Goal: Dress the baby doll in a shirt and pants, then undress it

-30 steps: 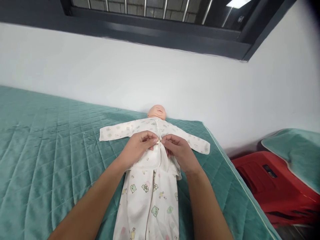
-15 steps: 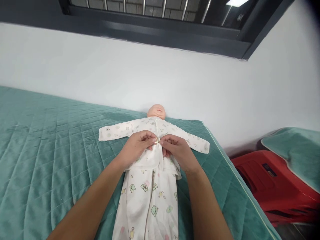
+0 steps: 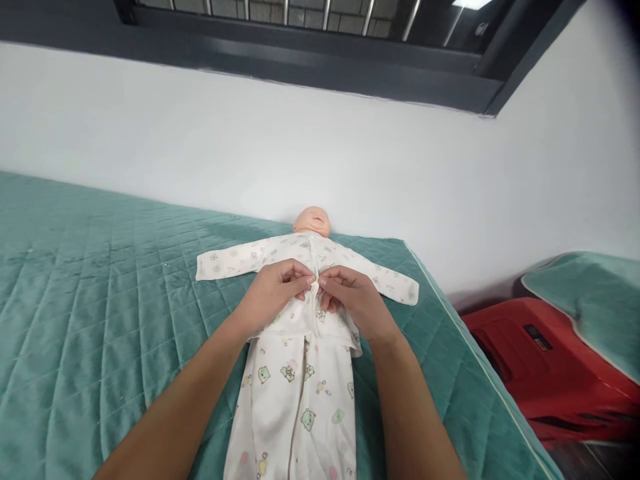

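Two bare forearms (image 3: 175, 400) span the near ground, one on each side of the white printed trousers (image 3: 280, 407), which lie flat on a green quilted cover (image 3: 115, 327). Just beyond, the hem of the white jacket (image 3: 295, 323) overlaps the waist of the trousers.

Over the middle of the jacket, the left hand (image 3: 273, 290) has thumb and forefinger pinched on one side of the front opening; the right hand (image 3: 357, 293) pinches the other side, so that the fingertips of both nearly meet. A small yellowish spot shows between them, perhaps a fastener, though it is too small to tell.

As I judge it, the pinch is the weak point: thin, soft cloth could slip out if either thumb eases. Edges gripped at different heights would leave the front skewed, and a hard pull upward could drag the jacket and the doll's body askew, since nothing visible holds them down.

Both sleeves lie spread out to the sides. Beyond the collar is the doll's head (image 3: 313, 221), close to the white wall (image 3: 240, 140), with a dark window frame (image 3: 320, 63) above.
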`<control>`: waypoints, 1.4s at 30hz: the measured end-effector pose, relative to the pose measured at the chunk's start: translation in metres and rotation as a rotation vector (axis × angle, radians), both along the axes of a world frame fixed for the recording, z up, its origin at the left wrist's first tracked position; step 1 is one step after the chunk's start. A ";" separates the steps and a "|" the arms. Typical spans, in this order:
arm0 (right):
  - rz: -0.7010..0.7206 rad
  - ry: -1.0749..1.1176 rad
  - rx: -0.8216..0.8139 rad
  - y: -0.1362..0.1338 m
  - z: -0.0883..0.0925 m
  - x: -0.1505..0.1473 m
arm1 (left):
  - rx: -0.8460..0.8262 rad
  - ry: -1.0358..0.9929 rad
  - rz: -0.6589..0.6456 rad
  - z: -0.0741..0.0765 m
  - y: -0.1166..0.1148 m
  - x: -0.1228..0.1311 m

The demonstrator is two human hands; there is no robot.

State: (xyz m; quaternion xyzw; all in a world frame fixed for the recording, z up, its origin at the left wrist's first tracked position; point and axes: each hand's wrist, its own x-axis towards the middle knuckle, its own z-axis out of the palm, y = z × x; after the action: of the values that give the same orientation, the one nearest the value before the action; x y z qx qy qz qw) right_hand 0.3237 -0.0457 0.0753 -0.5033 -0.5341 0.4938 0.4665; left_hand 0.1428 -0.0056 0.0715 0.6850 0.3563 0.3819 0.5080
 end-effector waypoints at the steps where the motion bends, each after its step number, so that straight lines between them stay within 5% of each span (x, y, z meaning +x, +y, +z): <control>1: -0.001 0.006 -0.005 0.000 0.000 0.000 | 0.006 0.002 -0.003 0.000 0.000 0.000; 13: 0.000 0.050 -0.014 0.000 0.000 0.000 | 0.108 0.057 -0.017 0.001 0.000 0.000; 34: -0.026 0.036 -0.047 0.000 0.001 -0.002 | -0.027 0.081 -0.032 0.002 -0.001 -0.004; 42: -0.042 0.026 -0.063 -0.001 0.004 -0.006 | 0.039 0.111 0.009 0.001 -0.004 -0.001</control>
State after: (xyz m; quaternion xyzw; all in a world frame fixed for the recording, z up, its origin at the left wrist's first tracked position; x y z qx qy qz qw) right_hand 0.3172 -0.0465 0.0797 -0.5222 -0.5016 0.5070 0.4676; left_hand 0.1418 -0.0096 0.0729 0.7131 0.3795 0.3526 0.4723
